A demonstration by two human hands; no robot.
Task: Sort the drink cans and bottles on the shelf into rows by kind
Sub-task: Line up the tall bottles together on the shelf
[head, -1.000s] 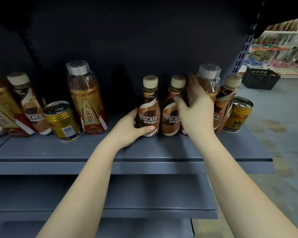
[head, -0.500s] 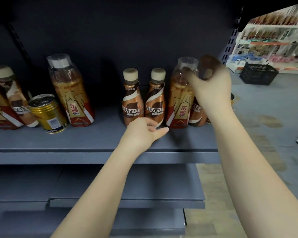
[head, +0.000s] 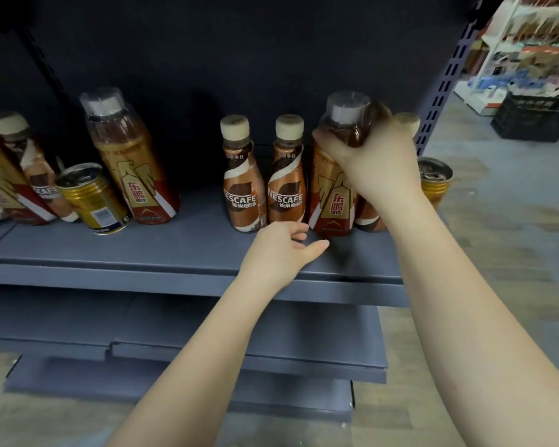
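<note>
The right hand (head: 373, 162) is now gripping the tall energy-drink bottle (head: 331, 188) by its neck — a second ago it was only reaching behind it. The bottle is standing on the shelf (head: 175, 253), touching the Nescafé pair (head: 265, 185) — a misfit there. The left hand (head: 283, 250) is hovering slack, released.

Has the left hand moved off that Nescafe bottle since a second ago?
Yes. The left hand has let go of the left Nescafe bottle and dropped toward the front of the shelf, now resting open below the two standing bottles.
</note>
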